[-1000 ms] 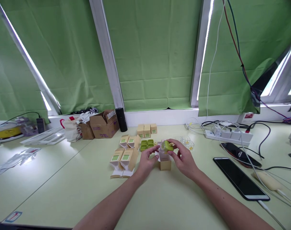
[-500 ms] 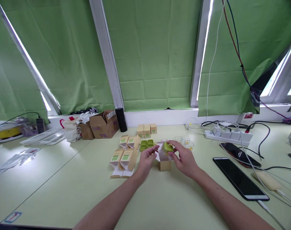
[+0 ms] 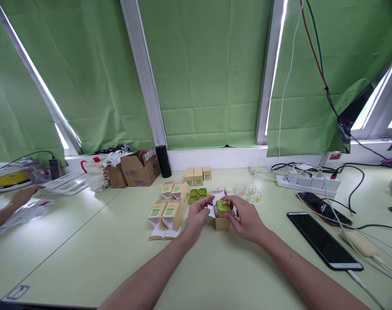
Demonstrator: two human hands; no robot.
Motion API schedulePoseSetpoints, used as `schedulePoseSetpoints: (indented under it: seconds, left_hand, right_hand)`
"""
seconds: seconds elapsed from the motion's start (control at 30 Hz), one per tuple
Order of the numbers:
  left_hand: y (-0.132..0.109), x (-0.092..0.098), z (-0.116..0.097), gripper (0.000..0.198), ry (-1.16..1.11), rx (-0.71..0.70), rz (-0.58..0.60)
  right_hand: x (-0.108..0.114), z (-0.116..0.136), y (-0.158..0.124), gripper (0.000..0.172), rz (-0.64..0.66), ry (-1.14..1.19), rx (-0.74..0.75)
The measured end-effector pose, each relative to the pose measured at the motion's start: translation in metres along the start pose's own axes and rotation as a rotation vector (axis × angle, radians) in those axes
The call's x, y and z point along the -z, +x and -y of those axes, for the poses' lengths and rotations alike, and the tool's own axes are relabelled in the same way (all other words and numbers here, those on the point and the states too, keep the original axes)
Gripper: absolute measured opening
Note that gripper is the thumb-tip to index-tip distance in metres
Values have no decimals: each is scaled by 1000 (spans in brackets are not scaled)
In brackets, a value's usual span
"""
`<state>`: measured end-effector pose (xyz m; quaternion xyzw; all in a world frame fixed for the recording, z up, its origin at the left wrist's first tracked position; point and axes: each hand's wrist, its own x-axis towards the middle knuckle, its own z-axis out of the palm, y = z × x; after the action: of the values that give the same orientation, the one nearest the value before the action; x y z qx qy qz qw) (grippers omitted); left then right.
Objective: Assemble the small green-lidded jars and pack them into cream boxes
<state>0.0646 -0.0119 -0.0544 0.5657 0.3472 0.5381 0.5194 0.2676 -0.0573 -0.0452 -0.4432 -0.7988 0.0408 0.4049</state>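
A small cardboard box stands with its white-lined flaps up between my hands. My right hand is closed round a small jar with a green lid, with a yellowish loop on top. The jar sits at the mouth of the box, its lower part hidden. Beside the box's left flap is my left hand, fingers stretched and apart; whether it touches the flap is hard to tell. Several green lids lie behind it. Clear cups with yellow marks stand behind my right hand.
Opened boxes with green labels stand left of my left hand, closed ones farther back. A phone, cables and a power strip lie at the right. Another person's hand reaches in from the left over plastic bags.
My right hand has lowered the jar slightly, left and down toward the box mouth. My left hand is nearly still. Another person's arm has come in at the left.
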Motion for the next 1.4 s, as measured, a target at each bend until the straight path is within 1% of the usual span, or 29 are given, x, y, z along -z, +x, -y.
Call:
schedulePoseSetpoints:
  seconds: [0.23,0.43,0.5,0.57,0.77,1.03,1.2,1.4]
  left_hand:
    - [0,1,0,52,13,-11,6]
    - [0,0,-1,51,19,-17,-2]
    - [0,0,0,52,16,-21,-4]
    - [0,0,1,53,10,-23,-4]
    - [0,0,1,53,5,-15,-2]
    - [0,0,1,54,6,-24,24]
    - [0,0,1,55,9,-24,11]
    - [-2,0,1,55,23,-25,17]
  right_hand:
    - [-3,-2,-1,28,20,39,-16]
    - [-5,3,-1,20,24,10,12]
    - [-6,4,0,14,19,4,28]
    - [-8,5,1,11,11,2,36]
    - [-14,2,2,14,-66,51,30]
    - [-20,1,3,17,-114,238,-95]
    - [-26,-2,5,17,-114,284,-151]
    - [-25,-3,7,16,-99,334,-195]
